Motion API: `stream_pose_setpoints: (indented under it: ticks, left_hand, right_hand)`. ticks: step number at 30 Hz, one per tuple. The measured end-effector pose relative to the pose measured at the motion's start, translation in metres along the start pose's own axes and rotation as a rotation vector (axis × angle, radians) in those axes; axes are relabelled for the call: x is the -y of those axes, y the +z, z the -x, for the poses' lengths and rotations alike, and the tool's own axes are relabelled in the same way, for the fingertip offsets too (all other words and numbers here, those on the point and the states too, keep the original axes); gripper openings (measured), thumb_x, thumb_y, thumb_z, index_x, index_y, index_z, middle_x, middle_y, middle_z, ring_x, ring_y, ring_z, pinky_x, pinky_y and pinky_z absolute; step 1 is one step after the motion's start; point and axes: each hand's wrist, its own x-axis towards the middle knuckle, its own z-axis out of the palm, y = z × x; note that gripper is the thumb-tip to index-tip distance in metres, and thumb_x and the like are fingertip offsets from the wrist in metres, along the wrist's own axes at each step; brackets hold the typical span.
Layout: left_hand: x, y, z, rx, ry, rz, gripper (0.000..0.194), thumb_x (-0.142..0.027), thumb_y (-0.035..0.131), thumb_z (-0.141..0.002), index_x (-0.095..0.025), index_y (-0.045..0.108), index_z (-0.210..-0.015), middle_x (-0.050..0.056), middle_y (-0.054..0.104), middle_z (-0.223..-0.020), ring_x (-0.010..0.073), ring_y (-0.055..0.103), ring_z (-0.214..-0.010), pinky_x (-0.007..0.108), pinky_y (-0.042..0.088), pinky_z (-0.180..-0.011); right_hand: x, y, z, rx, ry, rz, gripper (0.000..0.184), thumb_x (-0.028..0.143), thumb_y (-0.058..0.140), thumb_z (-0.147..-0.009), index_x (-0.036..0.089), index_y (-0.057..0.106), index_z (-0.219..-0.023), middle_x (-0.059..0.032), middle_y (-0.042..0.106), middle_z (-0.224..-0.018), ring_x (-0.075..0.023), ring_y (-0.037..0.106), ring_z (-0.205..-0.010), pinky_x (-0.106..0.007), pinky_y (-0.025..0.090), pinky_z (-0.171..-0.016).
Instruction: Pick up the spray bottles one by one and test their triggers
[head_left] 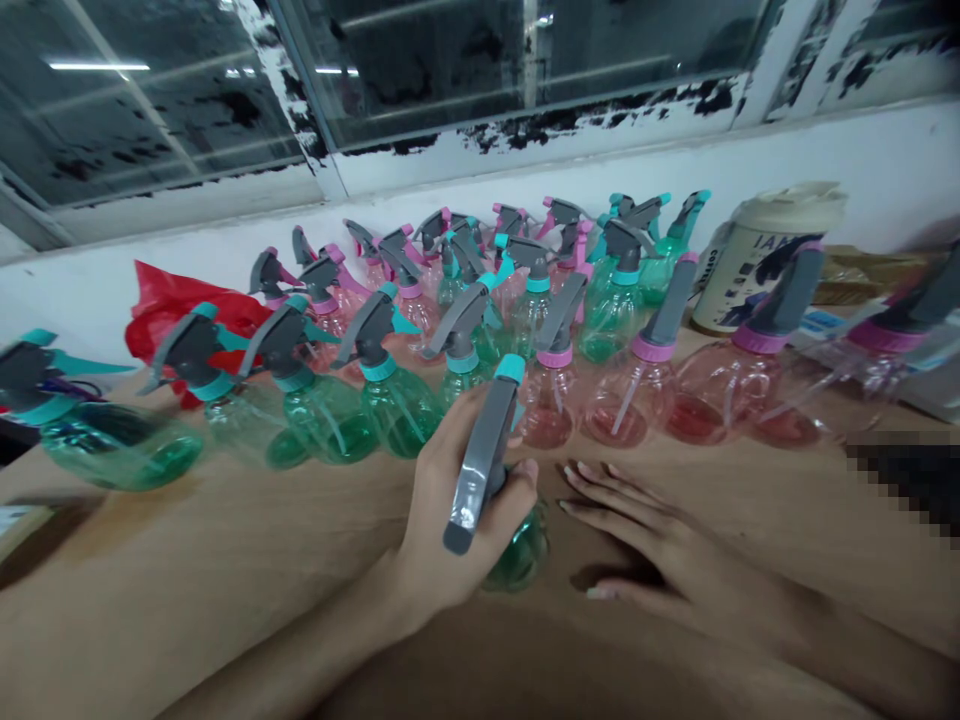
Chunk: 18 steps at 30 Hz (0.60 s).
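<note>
My left hand (450, 510) is wrapped round the neck of a green spray bottle (523, 553), just under its grey trigger head with a turquoise nozzle. The nozzle points away from me, and the hand hides the bottle's collar. To the right, my right hand (645, 535) rests on the table with its fingers spread, holding nothing, a little apart from that bottle. Beyond the hands stands a row of spray bottles, green ones such as the green bottle (401, 412) on the left and pink ones such as the pink bottle (621, 405) on the right.
More spray bottles crowd behind the front row, up to the white wall (420, 180) under the windows. A red plastic bag (169, 305) lies at the left. A printed coffee cup (757, 260) stands at the right back. The wooden table (300, 540) spreads under everything.
</note>
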Motion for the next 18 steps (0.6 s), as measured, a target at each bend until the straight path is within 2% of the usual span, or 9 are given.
stream_pose_setpoints:
  ticks: [2,4,9,12,15,18]
  left_hand:
    - [0.001,0.0,0.001,0.014,-0.041,0.006,0.016,-0.017,0.052,-0.074,-0.024,0.048,-0.088,0.0,0.058,-0.087,0.0157,0.059,-0.076,0.03,0.051,-0.07]
    - [0.001,0.0,0.003,0.049,-0.079,0.01,0.015,-0.018,0.052,-0.075,-0.024,0.048,-0.089,-0.001,0.057,-0.079,0.0148,0.059,-0.07,0.029,0.051,-0.067]
    - [0.001,-0.002,0.003,0.076,-0.08,0.048,0.019,-0.019,0.052,-0.073,-0.024,0.048,-0.091,0.0,0.059,-0.081,0.0175,0.061,-0.076,0.031,0.051,-0.068]
    - [0.0,-0.004,0.002,0.111,-0.097,0.075,0.019,-0.019,0.051,-0.072,-0.025,0.049,-0.09,0.0,0.061,-0.085,0.0171,0.06,-0.071,0.03,0.05,-0.064]
    - [0.0,-0.008,0.0,0.167,-0.085,0.067,0.016,-0.019,0.052,-0.07,-0.024,0.051,-0.085,0.0,0.058,-0.078,0.0167,0.053,-0.064,0.031,0.047,-0.061]
    - [-0.001,-0.012,-0.002,0.224,-0.097,0.069,0.021,-0.02,0.05,-0.07,-0.025,0.052,-0.09,-0.002,0.052,-0.068,0.0166,0.049,-0.058,0.031,0.044,-0.058]
  right_hand:
    - [0.0,0.0,0.0,0.001,0.005,0.0,0.06,0.051,0.05,-0.084,0.03,0.034,-0.138,0.0001,0.024,-0.149,-0.0244,0.02,-0.136,-0.048,0.026,-0.109]
    - [0.001,-0.001,0.0,0.003,0.008,0.002,0.06,0.052,0.05,-0.084,0.03,0.034,-0.138,0.0,0.024,-0.149,-0.0243,0.02,-0.136,-0.048,0.026,-0.109]
    - [0.0,0.0,0.0,0.009,0.012,0.012,0.06,0.053,0.049,-0.084,0.03,0.033,-0.138,0.0007,0.023,-0.149,-0.0238,0.019,-0.136,-0.048,0.027,-0.109]
    - [0.0,0.0,0.0,0.011,0.007,0.02,0.06,0.053,0.048,-0.085,0.031,0.033,-0.138,0.0008,0.023,-0.149,-0.0236,0.019,-0.136,-0.048,0.026,-0.109]
    - [0.0,0.0,0.0,0.002,0.009,0.005,0.059,0.052,0.049,-0.084,0.031,0.034,-0.138,0.0005,0.023,-0.149,-0.0238,0.02,-0.136,-0.048,0.026,-0.109]
    - [0.001,0.0,0.001,-0.013,0.011,-0.025,0.059,0.05,0.051,-0.084,0.031,0.034,-0.137,-0.0004,0.025,-0.149,-0.0248,0.021,-0.136,-0.048,0.026,-0.108]
